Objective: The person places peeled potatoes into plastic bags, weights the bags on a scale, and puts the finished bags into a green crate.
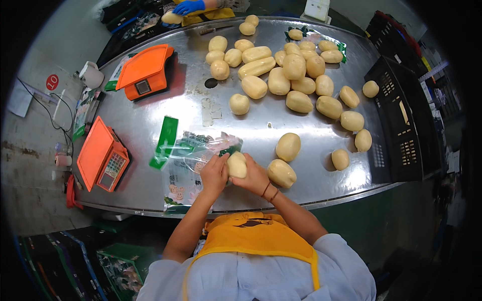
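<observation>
Between my hands is a pale peeled lotus root piece (pixel 237 164). My right hand (pixel 255 176) grips its right and lower side. My left hand (pixel 214 174) is at its left side, by the edge of a printed clear plastic bag (pixel 188 156) lying on the steel table; whether its fingers also hold the bag I cannot tell. Two lotus root pieces (pixel 288 146) lie just right of my right hand. Many more pieces (pixel 294 67) are heaped and scattered over the far middle and right of the table.
Two orange scales (pixel 145 67) (pixel 101 154) stand at the left. A black plastic crate (pixel 399 124) stands at the right edge. A knife (pixel 214 30) lies near the far edge, where a co-worker's blue-gloved hand (pixel 188 7) holds a lotus root piece. Bags lie at the far right and left.
</observation>
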`<state>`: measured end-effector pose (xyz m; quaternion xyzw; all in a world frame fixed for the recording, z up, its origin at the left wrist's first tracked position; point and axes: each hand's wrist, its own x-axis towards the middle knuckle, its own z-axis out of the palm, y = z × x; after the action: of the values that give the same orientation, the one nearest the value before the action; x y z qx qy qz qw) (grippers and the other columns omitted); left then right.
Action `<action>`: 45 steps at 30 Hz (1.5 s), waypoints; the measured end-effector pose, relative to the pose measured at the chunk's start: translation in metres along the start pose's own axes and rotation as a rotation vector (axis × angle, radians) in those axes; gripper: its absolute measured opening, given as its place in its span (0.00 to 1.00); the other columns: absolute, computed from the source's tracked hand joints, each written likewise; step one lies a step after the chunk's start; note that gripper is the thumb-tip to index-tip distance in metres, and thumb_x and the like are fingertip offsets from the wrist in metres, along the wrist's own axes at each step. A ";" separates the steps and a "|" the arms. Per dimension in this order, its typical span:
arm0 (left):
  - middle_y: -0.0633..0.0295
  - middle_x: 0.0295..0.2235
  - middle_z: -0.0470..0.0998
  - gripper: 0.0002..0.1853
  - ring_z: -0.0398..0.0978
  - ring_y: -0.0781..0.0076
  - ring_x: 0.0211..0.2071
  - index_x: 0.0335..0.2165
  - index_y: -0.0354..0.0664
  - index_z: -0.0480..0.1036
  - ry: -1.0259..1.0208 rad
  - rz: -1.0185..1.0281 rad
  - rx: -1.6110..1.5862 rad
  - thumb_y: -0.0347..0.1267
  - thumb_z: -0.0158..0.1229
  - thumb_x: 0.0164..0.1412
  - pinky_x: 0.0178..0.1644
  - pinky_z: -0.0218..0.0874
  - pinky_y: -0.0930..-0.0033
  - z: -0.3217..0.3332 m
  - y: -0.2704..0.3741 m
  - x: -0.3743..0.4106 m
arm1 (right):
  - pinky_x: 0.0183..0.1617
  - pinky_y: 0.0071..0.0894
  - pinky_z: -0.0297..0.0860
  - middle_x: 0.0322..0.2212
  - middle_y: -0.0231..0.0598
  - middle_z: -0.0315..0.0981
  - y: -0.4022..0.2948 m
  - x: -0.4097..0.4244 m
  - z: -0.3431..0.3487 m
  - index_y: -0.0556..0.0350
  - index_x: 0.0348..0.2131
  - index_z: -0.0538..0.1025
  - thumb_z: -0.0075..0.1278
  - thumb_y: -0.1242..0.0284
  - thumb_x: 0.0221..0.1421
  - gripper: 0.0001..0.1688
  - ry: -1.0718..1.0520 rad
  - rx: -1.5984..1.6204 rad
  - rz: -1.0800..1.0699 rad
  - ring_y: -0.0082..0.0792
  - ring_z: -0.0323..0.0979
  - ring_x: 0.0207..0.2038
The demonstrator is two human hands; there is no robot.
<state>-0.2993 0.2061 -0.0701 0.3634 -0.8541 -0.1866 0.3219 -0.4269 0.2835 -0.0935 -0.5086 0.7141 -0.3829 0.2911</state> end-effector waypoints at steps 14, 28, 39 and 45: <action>0.55 0.22 0.68 0.13 0.67 0.62 0.21 0.36 0.39 0.70 -0.058 -0.072 -0.195 0.21 0.47 0.48 0.24 0.57 0.69 -0.004 0.007 -0.007 | 0.23 0.19 0.65 0.29 0.35 0.68 0.017 0.014 0.007 0.55 0.42 0.62 0.45 0.54 0.49 0.28 -0.390 0.719 0.307 0.24 0.67 0.22; 0.56 0.25 0.70 0.12 0.70 0.68 0.22 0.35 0.36 0.70 -0.063 -0.243 -0.281 0.20 0.45 0.51 0.26 0.60 0.73 0.020 -0.005 -0.022 | 0.38 0.41 0.66 0.38 0.56 0.59 0.020 0.016 0.006 0.59 0.45 0.56 0.56 0.60 0.34 0.42 -0.034 -0.097 -0.167 0.57 0.64 0.36; 0.56 0.26 0.71 0.13 0.70 0.61 0.24 0.35 0.40 0.71 0.042 -0.225 -0.279 0.24 0.46 0.48 0.27 0.60 0.67 0.029 -0.003 -0.008 | 0.23 0.32 0.67 0.21 0.42 0.67 0.040 0.035 0.025 0.61 0.36 0.65 0.47 0.62 0.48 0.22 -0.209 0.444 0.099 0.36 0.68 0.21; 0.54 0.27 0.72 0.13 0.71 0.58 0.27 0.34 0.39 0.71 0.003 -0.253 -0.262 0.24 0.46 0.48 0.31 0.62 0.68 0.034 0.005 -0.013 | 0.15 0.19 0.60 0.16 0.32 0.65 0.050 0.040 0.029 0.56 0.32 0.67 0.33 0.61 0.57 0.17 -0.491 0.694 0.318 0.22 0.62 0.14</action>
<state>-0.3181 0.2214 -0.0975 0.4231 -0.7694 -0.3350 0.3417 -0.4409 0.2479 -0.1528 -0.3408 0.5223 -0.4183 0.6604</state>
